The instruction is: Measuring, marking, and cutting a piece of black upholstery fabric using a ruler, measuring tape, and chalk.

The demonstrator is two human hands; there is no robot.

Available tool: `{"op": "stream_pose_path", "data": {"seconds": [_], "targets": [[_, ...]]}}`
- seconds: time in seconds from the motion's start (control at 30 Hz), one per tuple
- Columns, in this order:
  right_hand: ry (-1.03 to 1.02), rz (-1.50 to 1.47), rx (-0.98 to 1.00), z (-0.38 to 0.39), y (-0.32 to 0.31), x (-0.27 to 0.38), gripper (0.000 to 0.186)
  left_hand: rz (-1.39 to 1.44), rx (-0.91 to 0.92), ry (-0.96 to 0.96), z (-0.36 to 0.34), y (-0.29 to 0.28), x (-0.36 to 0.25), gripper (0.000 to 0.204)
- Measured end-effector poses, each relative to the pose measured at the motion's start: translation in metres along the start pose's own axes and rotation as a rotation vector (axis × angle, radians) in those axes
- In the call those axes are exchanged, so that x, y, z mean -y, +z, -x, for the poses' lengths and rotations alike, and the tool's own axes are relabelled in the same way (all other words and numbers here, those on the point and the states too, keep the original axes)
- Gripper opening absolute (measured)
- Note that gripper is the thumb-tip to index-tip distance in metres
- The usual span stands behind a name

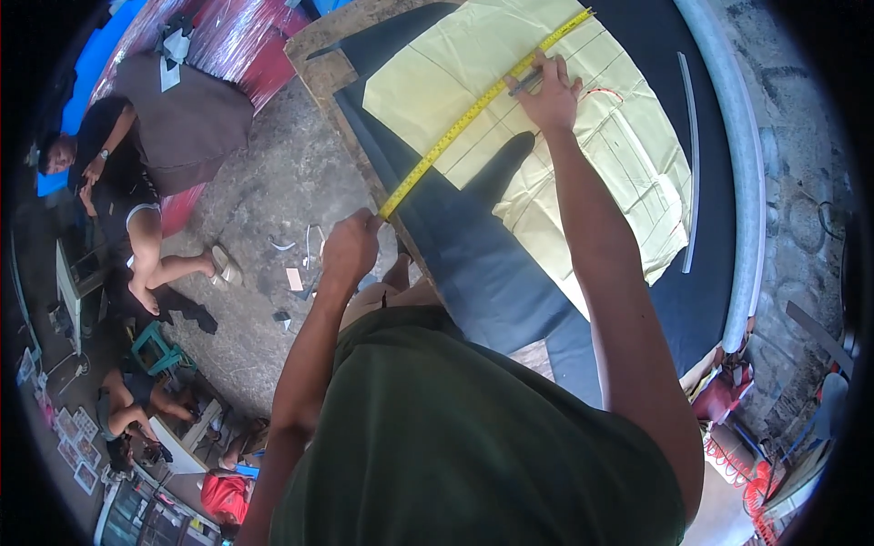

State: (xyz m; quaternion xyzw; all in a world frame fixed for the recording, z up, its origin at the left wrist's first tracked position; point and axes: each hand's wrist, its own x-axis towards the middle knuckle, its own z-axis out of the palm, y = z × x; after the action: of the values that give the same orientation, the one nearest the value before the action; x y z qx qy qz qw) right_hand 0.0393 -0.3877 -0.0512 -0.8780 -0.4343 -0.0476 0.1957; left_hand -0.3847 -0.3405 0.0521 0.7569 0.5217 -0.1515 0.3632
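Observation:
A yellow tape measure [464, 121] runs slantwise across a pale yellow paper sheet [437, 82] marked with drawn lines. My left hand [350, 247] is closed on the near end of the tape, just off the table's left edge. Above the paper, my right hand [552, 98] pinches a thin grey pen-like stick [525, 84] beside the tape, its fingertips close to the tape's edge. Creased and uneven at its lower right, the paper lies on dark sheet material [482, 264]. A dark shadow falls between the paper's lower parts.
A long grey strip [689, 164] lies along the table's right side, beside a pale rolled tube [742, 173]. Left of the table, scraps [294, 278] litter the concrete floor. A seated person [118, 164] is at far left, near brown cloth [187, 114]. A red coiled hose [760, 496] hangs lower right.

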Motion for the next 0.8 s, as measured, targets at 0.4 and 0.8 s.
{"op": "stream_pose_path", "data": {"seconds": [0.4,0.8], "targets": [[0.001,-0.026,-0.015,0.0,0.002,-0.001,0.087,-0.035,0.055,-0.007,-0.007,-0.006,-0.016,0.036],[0.0,-0.026,-0.012,-0.001,0.005,-0.003,0.085,-0.008,0.027,0.101,-0.015,-0.013,-0.03,0.033]]}}
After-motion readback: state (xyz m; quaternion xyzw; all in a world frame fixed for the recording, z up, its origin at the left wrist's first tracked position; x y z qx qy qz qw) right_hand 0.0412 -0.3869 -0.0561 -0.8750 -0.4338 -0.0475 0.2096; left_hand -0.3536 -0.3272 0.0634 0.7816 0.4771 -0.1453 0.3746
